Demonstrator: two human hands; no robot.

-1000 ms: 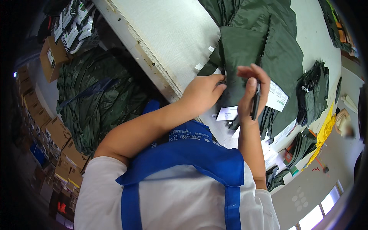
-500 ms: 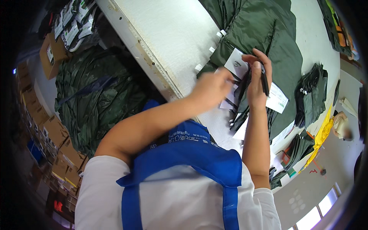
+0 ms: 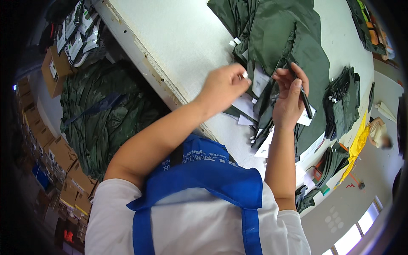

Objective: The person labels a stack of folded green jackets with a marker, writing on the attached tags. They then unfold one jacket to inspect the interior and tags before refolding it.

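Observation:
My left hand (image 3: 224,88) is closed in a pinch on a small white label (image 3: 245,75), just left of a stack of dark green garments (image 3: 272,36). Whether the label joins a garment cannot be made out. A slim black pen (image 3: 304,101) rests in my right hand (image 3: 290,100), its fingers curled above the garments. White paper tags (image 3: 260,80) and smaller white labels stick out along the stack's near left side. Part of another white tag (image 3: 304,118) shows beneath the pen.
The white table (image 3: 178,38) has a worn edge (image 3: 146,63) running diagonally on the left. Below it sits a large dark green bundle (image 3: 106,114), with cardboard boxes (image 3: 63,148) farther left. More dark garments (image 3: 343,104) and a yellow cloth (image 3: 358,146) lie right; a person (image 3: 379,132) is beyond.
My left hand has moved left and up, away from the tags, and now pinches a small white label. My right hand has shifted slightly right and down with the pen. The upper garment's edge has shifted.

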